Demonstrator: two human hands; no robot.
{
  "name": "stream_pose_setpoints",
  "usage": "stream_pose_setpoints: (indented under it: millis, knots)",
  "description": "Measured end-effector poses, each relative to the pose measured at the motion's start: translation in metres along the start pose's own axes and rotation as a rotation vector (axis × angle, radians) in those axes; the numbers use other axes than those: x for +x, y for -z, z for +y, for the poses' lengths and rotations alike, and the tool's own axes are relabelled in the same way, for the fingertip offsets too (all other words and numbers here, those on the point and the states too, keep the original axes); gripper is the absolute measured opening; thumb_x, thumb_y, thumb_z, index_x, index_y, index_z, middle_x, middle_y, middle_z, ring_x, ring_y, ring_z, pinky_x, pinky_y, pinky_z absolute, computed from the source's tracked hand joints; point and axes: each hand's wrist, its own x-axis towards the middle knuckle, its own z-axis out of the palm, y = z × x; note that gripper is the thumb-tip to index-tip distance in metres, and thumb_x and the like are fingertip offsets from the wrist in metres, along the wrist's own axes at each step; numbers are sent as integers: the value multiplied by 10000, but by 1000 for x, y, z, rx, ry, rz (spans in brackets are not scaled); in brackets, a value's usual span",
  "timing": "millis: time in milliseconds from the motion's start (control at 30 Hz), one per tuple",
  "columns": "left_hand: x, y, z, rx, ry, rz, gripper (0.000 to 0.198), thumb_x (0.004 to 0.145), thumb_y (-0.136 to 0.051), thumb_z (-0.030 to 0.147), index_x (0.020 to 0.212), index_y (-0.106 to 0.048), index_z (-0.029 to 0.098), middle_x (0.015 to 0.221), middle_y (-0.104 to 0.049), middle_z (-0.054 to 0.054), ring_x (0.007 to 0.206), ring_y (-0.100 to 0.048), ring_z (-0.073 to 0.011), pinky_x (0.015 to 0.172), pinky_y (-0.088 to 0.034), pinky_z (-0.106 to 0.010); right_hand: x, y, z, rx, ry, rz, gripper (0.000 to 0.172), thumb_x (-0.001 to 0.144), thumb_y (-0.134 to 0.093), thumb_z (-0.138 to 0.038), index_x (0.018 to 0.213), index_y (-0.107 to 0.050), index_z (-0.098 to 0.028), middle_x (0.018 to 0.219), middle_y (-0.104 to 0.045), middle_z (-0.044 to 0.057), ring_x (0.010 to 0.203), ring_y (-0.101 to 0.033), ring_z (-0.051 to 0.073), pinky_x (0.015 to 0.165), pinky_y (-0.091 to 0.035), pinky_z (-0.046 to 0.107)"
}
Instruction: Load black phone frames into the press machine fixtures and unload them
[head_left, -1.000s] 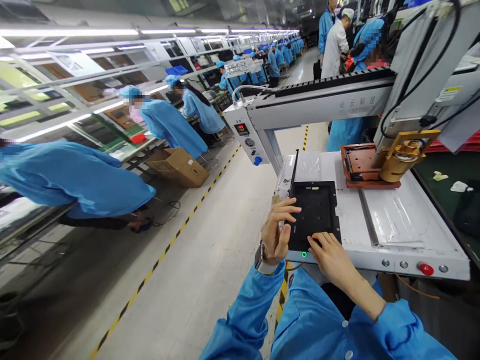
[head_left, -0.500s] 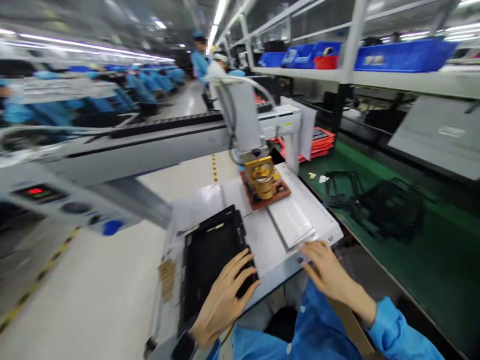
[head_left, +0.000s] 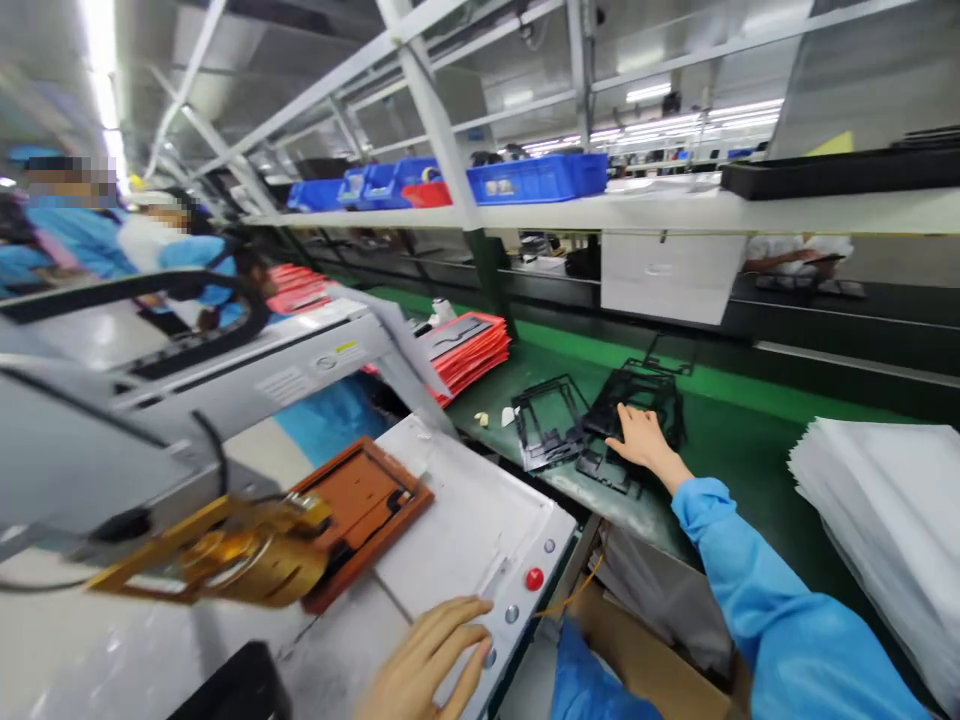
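My right hand (head_left: 643, 440) reaches over the green bench and rests on a pile of thin black plastic frames (head_left: 664, 400), fingers spread over the top pieces. My left hand (head_left: 435, 665) lies with fingers stretched at the front edge of the white machine table (head_left: 465, 530), beside its round metal buttons (head_left: 512, 614). A separate black frame (head_left: 551, 420) lies left of the pile. On the machine table sits a reddish-brown fixture (head_left: 375, 515) with a recess. The brass-coloured machine head (head_left: 255, 565) is at its left side. A black corner piece (head_left: 236, 685) shows at the bottom.
A red button (head_left: 534, 579) stands on the table edge. Red-edged sheets (head_left: 472, 355) are stacked behind the machine. White sheets (head_left: 885, 500) are piled at the right. Blue bins (head_left: 525, 180) line the shelf above. Below is an open cardboard box (head_left: 645, 650). Co-workers stand at the far left.
The view has swung right. My right hand has gone from the machine table's edge to the black frames on the bench. My left hand has left the black tray-like part for the table's button edge.
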Motion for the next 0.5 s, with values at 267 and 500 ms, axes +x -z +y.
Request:
stream_pose_setpoints:
  millis: [267, 500]
  knots:
    - [91, -130, -79, -134, 92, -223, 285, 1114, -567, 444, 1107, -787, 264, 1266, -802, -46, 1149, -787, -231, 1018, -664, -371, -17, 43, 4, -38, 81, -244, 792, 896, -884, -632, 1348, -698, -8, 1322, -703, 221, 1358, -568, 398, 1184, -449, 577]
    - [188, -249, -125, 24, 263, -244, 502, 926, -601, 571, 1254, -724, 212, 1274, -760, -145, 1239, -721, -374, 1080, -609, -498, -23, 68, 3, -6, 206, -494, 505, 998, -775, -420, 1368, -708, -82, 1353, -715, 196, 1325, -646, 343, 1183, -477, 542]
